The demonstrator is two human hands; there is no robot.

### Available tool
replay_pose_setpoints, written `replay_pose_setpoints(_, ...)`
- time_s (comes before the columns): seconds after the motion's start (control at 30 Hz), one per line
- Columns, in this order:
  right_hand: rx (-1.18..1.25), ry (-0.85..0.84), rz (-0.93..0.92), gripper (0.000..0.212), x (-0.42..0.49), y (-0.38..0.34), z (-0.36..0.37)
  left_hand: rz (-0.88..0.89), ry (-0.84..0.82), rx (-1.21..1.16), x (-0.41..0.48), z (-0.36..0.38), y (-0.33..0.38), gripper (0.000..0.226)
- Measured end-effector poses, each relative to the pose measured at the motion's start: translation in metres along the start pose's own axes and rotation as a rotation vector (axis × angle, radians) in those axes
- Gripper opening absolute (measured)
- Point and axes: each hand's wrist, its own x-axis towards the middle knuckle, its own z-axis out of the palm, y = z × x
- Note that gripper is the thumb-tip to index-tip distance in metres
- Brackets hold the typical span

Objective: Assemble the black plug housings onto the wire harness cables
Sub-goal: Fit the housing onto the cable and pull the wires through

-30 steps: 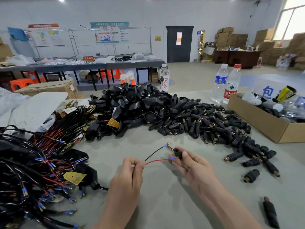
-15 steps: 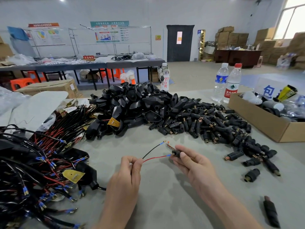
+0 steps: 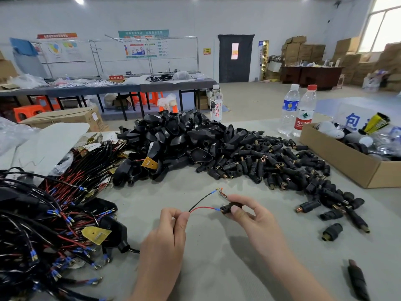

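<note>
My left hand (image 3: 171,231) pinches a short wire pair (image 3: 201,203), one strand red and one black, each tipped with a blue terminal. My right hand (image 3: 251,218) pinches a small black plug connector (image 3: 230,207) between thumb and fingers. The red strand's blue tip meets the connector's left end; the black strand's tip points up and free. Both hands hover just above the grey table (image 3: 217,268). A heap of black plug housings (image 3: 184,140) lies beyond, with many small black connectors (image 3: 282,166) spread to its right.
A tangle of black and red harness cables (image 3: 43,224) fills the left side. A cardboard box (image 3: 347,161) of odds stands at right, two water bottles (image 3: 297,109) behind it. Loose connectors (image 3: 332,231) and a dark roll (image 3: 358,279) lie at lower right.
The red strand's tip has moved into the left end of the connector. My right hand has turned the connector slightly; both hands stay in nearly the same place.
</note>
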Motion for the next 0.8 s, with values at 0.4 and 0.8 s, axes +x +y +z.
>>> replay_pose_setpoints(0.4,0.050,0.114,-0.025,0.024,0.005,0.010,0.007,-0.002,-0.127,-0.039,0.000,0.000,0.000,0.044)
replay_pose_setpoints(0.8,0.296,-0.003,0.043,0.038,0.006,0.015,0.012,-0.006,-0.146,-0.038,0.002,0.003,-0.001,0.044)
